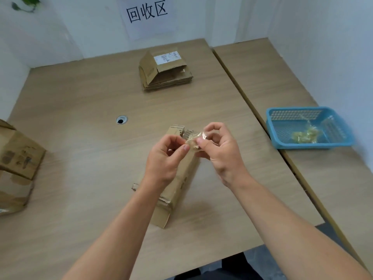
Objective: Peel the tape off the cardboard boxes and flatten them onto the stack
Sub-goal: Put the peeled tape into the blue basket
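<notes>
A crumpled wad of clear, glossy tape (194,139) is pinched between the thumb and forefinger of the left hand (166,158) and those of the right hand (221,152), just above the centre of the frame. Both hands are held with fingers curled tightly onto the tape, which is stretched across the short gap between them. Faint yellowish glints are seen on the wrinkled film.

Beneath the hands a long, narrow cardboard box (171,201) is laid on the pale wood-grain table (80,142). Its long axis is run from the lower centre of the frame up and slightly to the right, with the far end pointed toward the upper centre. Torn, corrugated edges are shown at the far end and along the near left side, and the near flaps are spread loosely.

At the upper centre a stack (165,74) of flattened brown cardboard is set, topped by a folded piece bearing a white label. At the right edge, on the adjoining table (262,77), a blue plastic mesh basket (271,126) is placed, with tape scraps (304,135) held inside. At the left edge, worn printed boxes (18,158) are partly cut off. A round cable hole (121,119) is set into the tabletop left of centre.
</notes>
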